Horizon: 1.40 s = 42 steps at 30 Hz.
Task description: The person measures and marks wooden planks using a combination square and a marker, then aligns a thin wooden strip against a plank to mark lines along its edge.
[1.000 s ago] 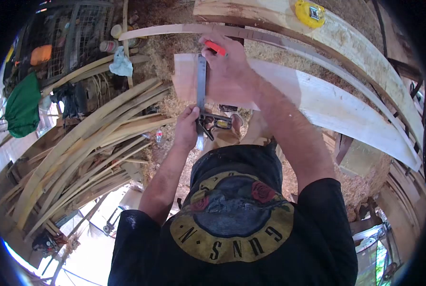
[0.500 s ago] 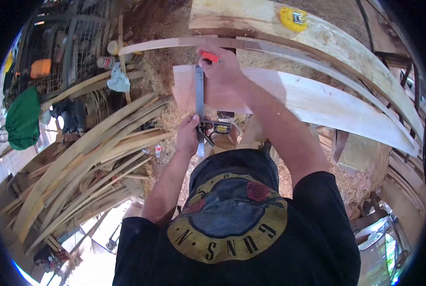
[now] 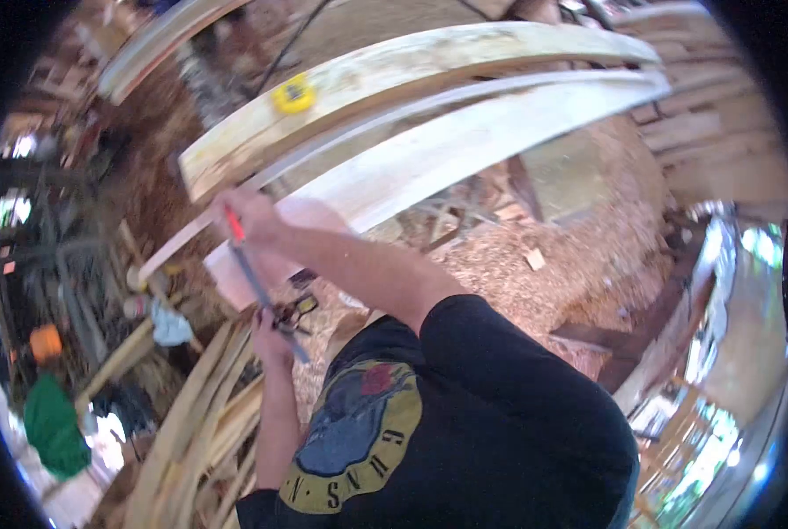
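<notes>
My left hand point(image 3: 272, 342) is closed around the stock end of a combination square point(image 3: 255, 284), whose long metal blade lies across the near-left end of a pale wooden board point(image 3: 394, 176). At the blade's far end, my right hand point(image 3: 255, 212) grips a short red carpenter's pencil point(image 3: 234, 224). The pencil's tip is blurred, so I cannot tell whether it touches the wood. Just beyond that hand runs a thin wooden strip point(image 3: 175, 249) beside the board.
A thick curved plank point(image 3: 447, 55) lies behind the board, with a yellow tape measure point(image 3: 294, 94) on it. Long curved offcuts point(image 3: 182, 441) are piled at lower left. Wood shavings point(image 3: 553, 273) cover the ground. A pale blue cloth point(image 3: 171, 324) hangs near the strip's end.
My view has swung to the right, so everything appears turned and shifted left. Both hands keep their hold on the square and the pencil.
</notes>
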Each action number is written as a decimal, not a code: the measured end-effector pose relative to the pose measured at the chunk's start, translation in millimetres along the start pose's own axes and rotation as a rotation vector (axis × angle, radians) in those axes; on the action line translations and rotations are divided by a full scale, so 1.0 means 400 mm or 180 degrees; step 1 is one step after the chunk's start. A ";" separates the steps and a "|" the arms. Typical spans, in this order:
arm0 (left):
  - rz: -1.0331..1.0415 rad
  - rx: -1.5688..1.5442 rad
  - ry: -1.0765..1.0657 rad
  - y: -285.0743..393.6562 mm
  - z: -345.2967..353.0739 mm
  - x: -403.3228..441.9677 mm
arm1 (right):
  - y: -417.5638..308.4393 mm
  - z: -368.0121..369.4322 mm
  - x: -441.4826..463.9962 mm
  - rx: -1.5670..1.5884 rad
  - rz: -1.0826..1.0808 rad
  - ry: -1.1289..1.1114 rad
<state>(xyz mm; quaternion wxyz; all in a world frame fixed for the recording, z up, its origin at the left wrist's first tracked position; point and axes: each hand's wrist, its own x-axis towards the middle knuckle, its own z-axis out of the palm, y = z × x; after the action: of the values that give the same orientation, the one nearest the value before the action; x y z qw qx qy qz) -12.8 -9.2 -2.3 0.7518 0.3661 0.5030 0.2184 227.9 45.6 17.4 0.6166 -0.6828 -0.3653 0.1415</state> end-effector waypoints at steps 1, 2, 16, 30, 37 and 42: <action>-0.0002 0.0030 -0.0032 0.009 0.008 -0.024 | -0.052 -0.051 -0.012 -0.0119 -0.0524 0.0395; -0.0025 0.0085 -0.0068 0.000 0.002 -0.026 | -0.095 -0.115 -0.033 0.0018 -0.0377 0.0282; -0.0095 0.2184 -0.1949 -0.283 0.502 -0.207 | 0.043 -0.980 -1.005 -0.0858 0.2381 0.1632; 0.0200 0.2943 -0.3309 -0.727 1.220 -0.783 | -0.149 -1.608 -1.219 -0.1894 0.1047 0.1457; -0.0269 0.3272 -0.3650 -0.888 1.464 -0.795 | -0.140 -1.834 -1.301 -0.2551 0.1364 0.2937; -0.0793 0.2873 -0.3895 -1.040 1.658 -0.822 | 0.011 -2.042 -1.475 -0.1480 0.2661 0.3454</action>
<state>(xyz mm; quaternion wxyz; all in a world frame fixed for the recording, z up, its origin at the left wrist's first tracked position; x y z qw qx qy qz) 447.3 -722.4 23.2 0.6930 0.6336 0.0755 -0.3356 346.3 -954.9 24.5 0.4443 -0.8530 0.2634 -0.0748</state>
